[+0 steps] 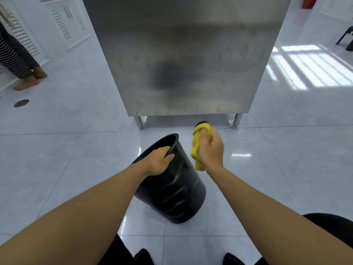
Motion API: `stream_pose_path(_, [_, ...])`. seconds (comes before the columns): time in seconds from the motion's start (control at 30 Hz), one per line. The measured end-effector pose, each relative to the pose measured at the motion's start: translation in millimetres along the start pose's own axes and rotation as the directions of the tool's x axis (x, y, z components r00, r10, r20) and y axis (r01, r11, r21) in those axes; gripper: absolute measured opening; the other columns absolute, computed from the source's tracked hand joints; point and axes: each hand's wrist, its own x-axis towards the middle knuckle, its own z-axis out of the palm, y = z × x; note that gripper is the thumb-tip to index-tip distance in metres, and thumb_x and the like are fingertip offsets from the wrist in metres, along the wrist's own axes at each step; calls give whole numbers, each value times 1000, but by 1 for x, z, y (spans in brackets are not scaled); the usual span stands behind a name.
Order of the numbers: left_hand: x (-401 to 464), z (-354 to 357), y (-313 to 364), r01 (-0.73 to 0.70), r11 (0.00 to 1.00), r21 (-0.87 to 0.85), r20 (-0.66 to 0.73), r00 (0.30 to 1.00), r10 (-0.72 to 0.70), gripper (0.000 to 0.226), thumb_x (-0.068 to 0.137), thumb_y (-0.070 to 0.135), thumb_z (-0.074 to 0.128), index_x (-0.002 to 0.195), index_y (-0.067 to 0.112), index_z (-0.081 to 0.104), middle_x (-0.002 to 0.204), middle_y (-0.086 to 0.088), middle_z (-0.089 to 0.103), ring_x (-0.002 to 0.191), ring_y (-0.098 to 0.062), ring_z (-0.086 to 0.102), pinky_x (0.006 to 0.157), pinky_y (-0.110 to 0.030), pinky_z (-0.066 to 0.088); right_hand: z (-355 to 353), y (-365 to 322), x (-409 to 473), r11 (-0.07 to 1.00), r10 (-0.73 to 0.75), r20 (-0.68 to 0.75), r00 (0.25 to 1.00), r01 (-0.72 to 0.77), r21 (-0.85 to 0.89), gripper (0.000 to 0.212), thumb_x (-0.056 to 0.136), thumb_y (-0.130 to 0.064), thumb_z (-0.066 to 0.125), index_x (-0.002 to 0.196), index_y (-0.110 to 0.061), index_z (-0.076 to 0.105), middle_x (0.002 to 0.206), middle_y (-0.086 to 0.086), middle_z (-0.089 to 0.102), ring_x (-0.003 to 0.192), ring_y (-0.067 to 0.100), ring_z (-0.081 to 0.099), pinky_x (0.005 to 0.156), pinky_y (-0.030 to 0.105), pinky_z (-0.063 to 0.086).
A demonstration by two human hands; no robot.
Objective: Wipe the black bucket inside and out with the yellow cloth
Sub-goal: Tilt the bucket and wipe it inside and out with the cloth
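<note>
The black bucket (177, 192) is tilted, with its mouth turned away to the upper left and its base lower down toward me, just above the tiled floor. My left hand (159, 161) grips its rim, fingers curled over the edge into the opening. To the right of the bucket, apart from it, my right hand (211, 150) is closed around the bunched yellow cloth (197, 148), which hangs down below the fist. The inside of the bucket is mostly hidden by my left hand and arm.
A stainless steel cabinet (187, 54) on short legs stands straight ahead. Glossy grey floor tiles (286, 169) lie all around. A person in striped trousers (13, 52) stands at the far left near white louvred doors. A round floor drain (21, 103) is at left.
</note>
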Motion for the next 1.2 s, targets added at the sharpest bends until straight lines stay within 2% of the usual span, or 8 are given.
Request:
stream_pose_path(0.2, [3, 8, 10, 34, 965, -259, -62, 997, -52, 34, 101, 35, 38, 119, 21, 63, 114, 3, 67, 106, -17, 61, 96, -38, 48, 36, 52, -19, 988, -85, 443, 893, 134, -81, 36, 99, -46, 49, 131, -35, 61, 129, -8, 56, 120, 7, 52, 102, 25, 41])
stream_pose_path(0.3, [6, 7, 6, 106, 924, -369, -139, 976, -167, 27, 95, 26, 39, 101, 18, 63, 102, -1, 66, 98, -21, 60, 91, -41, 48, 46, 74, -19, 941, -90, 507, 857, 240, -238, 45, 99, -59, 28, 142, -58, 38, 153, -15, 40, 141, 13, 37, 115, 44, 31])
stream_pose_path(0.4, [10, 3, 0, 156, 917, -367, -184, 954, -235, 19, 95, 24, 39, 96, 12, 53, 92, -7, 61, 86, -28, 58, 76, -42, 47, 45, 92, -21, 882, 42, 479, 877, 193, -431, 46, 102, -53, 19, 148, -59, 24, 160, -16, 31, 147, 14, 29, 116, 51, 24])
stream_pose_path(0.5, [12, -1, -3, 189, 909, -371, -222, 933, -285, 16, 96, 25, 38, 102, 12, 46, 87, -5, 55, 73, -19, 50, 62, -35, 39, 53, 88, -19, 918, 117, 402, 908, 56, -393, 44, 105, -46, 25, 147, -50, 37, 156, -12, 40, 144, 16, 34, 116, 46, 21])
stream_pose_path(0.7, [16, -5, -8, 174, 861, -478, -300, 889, -347, 19, 98, 23, 32, 84, 16, 43, 88, -2, 50, 72, -13, 42, 63, -31, 34, 81, 80, -33, 946, -160, 499, 851, 277, -169, 48, 99, -37, 33, 143, -33, 52, 155, -7, 43, 144, 10, 32, 120, 40, 23])
stream_pose_path(0.9, [16, -3, -13, 84, 939, -334, -270, 946, -181, 30, 104, 27, 35, 103, 7, 57, 98, -10, 61, 86, -21, 56, 76, -35, 44, 71, 93, -28, 913, -49, 353, 934, 185, -364, 46, 105, -38, 31, 148, -31, 45, 152, -5, 46, 138, 19, 37, 117, 39, 28])
stream_pose_path(1.03, [11, -7, -22, 74, 969, -237, -238, 962, -132, 37, 108, 29, 26, 106, 8, 56, 104, -7, 63, 91, -19, 56, 73, -23, 39, 79, 81, -39, 921, -120, 427, 896, 261, -290, 45, 105, -38, 35, 148, -29, 46, 155, -7, 42, 142, 15, 29, 120, 37, 24])
stream_pose_path(1.2, [10, -4, -19, 98, 972, -215, -284, 946, -158, 43, 108, 34, 24, 110, 7, 57, 106, -8, 63, 93, -21, 55, 80, -29, 35, 75, 88, -39, 878, -107, 410, 906, 279, -388, 46, 105, -42, 33, 149, -33, 41, 157, -8, 39, 143, 17, 29, 119, 39, 24])
